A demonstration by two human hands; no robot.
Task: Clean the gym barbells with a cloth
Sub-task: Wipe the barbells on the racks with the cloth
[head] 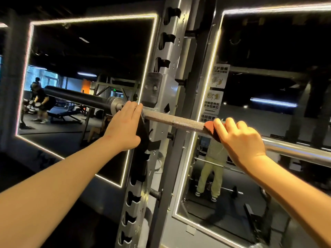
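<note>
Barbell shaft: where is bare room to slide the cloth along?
Bare knurled barbell shaft lies between the left hand at the rack upright and the cloth under the right hand. Smooth shaft right of that hand is bare. Crowded at the upright, where the left hand rests.

- The barbell [172,122] lies across the rack upright [168,90], with its sleeve to the left.
- The left hand [125,126] rests on the barbell just left of the upright.
- The right hand [240,138] holds a cloth [210,128] on the shaft, right of the upright.
- A wall mirror [80,51] stands behind.
</note>
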